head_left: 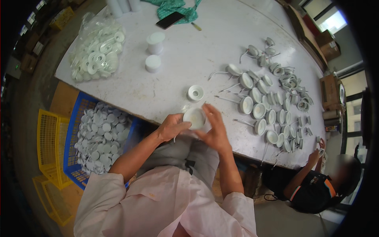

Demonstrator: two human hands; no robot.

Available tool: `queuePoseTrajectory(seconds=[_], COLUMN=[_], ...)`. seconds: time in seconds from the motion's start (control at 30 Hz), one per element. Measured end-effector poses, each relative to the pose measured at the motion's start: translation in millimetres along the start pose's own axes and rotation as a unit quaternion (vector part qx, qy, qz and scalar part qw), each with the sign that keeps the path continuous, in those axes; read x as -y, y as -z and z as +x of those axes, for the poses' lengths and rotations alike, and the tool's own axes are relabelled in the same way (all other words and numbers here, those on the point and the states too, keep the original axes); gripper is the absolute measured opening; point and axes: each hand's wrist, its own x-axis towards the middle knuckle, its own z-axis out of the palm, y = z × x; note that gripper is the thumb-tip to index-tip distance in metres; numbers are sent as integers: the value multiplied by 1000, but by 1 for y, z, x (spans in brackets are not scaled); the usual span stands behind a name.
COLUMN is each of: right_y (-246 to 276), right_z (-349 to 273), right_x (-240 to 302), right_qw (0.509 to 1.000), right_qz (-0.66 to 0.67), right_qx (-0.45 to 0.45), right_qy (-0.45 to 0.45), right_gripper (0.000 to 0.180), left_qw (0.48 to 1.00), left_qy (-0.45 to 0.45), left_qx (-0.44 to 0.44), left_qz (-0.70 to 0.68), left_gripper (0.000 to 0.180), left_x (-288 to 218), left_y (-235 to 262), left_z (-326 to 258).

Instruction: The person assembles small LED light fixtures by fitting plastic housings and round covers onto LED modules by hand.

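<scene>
Yellow crates [47, 144]: two, mesh-sided, at the left and lower left of the frame.
Blue basket [72, 138]: left of the frame, beside the upper crate, heaped with white discs [103, 138].
Bag [94, 57]: clear plastic, upper left, on the table [130, 89], filled with white rings.
Tubes [123, 5]: white, side by side at the top edge, left of centre.
Stacks [153, 63]: two short white ones, upper left of centre, one just above the other.
Phone [170, 20]: dark, top centre, next to a green cloth [177, 10].
Left hand [172, 125]: centre of the frame, thumb and fingers closed on the left side of the cup.
Cup [194, 118]: round, white, middle of the frame, between the two hands at the table's near edge, its hollow face turned up.
Ring part [195, 93]: white, on the table just above the cup.
Right hand [215, 128]: just right of centre, thumb and fingers parted widely around the cup's right side; whether they touch it, I cannot tell.
Lamps [259, 110]: many round ones, grey-white, several trailing wires, spread over the right half.
Co-worker [316, 189]: lower right, in a dark shirt, hands raised at the table's edge.
Cartons [331, 93]: brown, right edge.
</scene>
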Motion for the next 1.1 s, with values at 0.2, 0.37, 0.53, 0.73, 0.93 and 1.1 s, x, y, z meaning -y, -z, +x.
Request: queuePoseTrajectory(seconds=[0.2, 0.37, 0.53, 0.73, 0.93, 1.1], right_y=[18, 62, 78, 50, 33, 33], right_z=[14, 36, 70, 88, 102, 103], right_x=[7, -51, -67, -100, -105, -100], right_qw=[977, 979, 967, 933, 899, 876], right_qz=[-188, -191, -248, -299, -371, -406], right_qx=[82, -33, -62, -164, -149, -89], right_qy=[65, 61, -10, -114, -178, -243], right_gripper=[71, 64, 58, 54, 55, 57], left_qw=[993, 994, 996, 997, 996, 997], left_qy=[41, 74, 72, 54, 17, 17], left_qx=[15, 9, -24, -47, -34, -25], left_qz=[105, 76, -45, 22, 77, 70], left_gripper=[22, 30, 31, 28, 26, 25], left_x=[-21, -34, -16, 5, 15, 14], left_y=[-25, -40, -31, -30, -24, -26], left_z=[25, 37, 50, 40, 32, 31])
